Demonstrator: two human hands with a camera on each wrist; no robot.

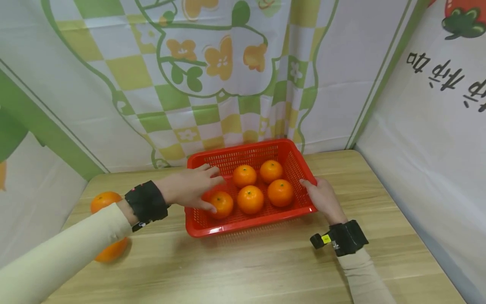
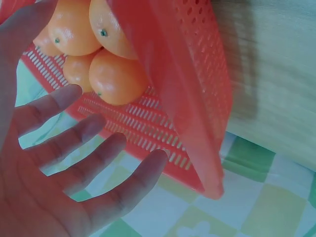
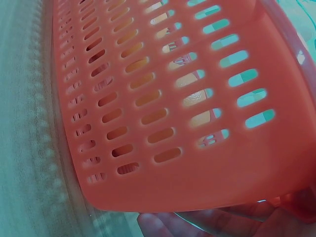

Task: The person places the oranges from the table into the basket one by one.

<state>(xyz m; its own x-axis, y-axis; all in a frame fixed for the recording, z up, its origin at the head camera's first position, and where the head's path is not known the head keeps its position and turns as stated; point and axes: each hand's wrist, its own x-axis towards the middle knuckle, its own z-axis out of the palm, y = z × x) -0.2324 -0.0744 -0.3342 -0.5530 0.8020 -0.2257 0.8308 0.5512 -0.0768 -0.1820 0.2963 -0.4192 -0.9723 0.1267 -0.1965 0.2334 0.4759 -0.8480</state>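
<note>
A red plastic basket (image 1: pixel 252 226) with slotted walls holds several oranges (image 1: pixel 250 199). My left hand (image 1: pixel 193 185) reaches over its left side, thumb beside the leftmost orange (image 1: pixel 222 205). In the left wrist view the fingers (image 2: pixel 106 195) are spread and relaxed, with nothing held between them. My right hand (image 1: pixel 322 196) grips the basket's right rim, thumb on top. The right wrist view shows the slotted basket wall (image 3: pixel 163 113) close up, with the right hand's fingers (image 3: pixel 212 222) under its edge.
Left of the basket, an orange (image 1: pixel 105 201) and another orange (image 1: pixel 112 250) lie on the wooden table (image 1: pixel 243 270), partly behind my left forearm. A checkered, flower-printed curtain (image 1: pixel 171 105) hangs right behind the basket. A white printed wall cloth (image 1: pixel 425 126) borders the table's right side.
</note>
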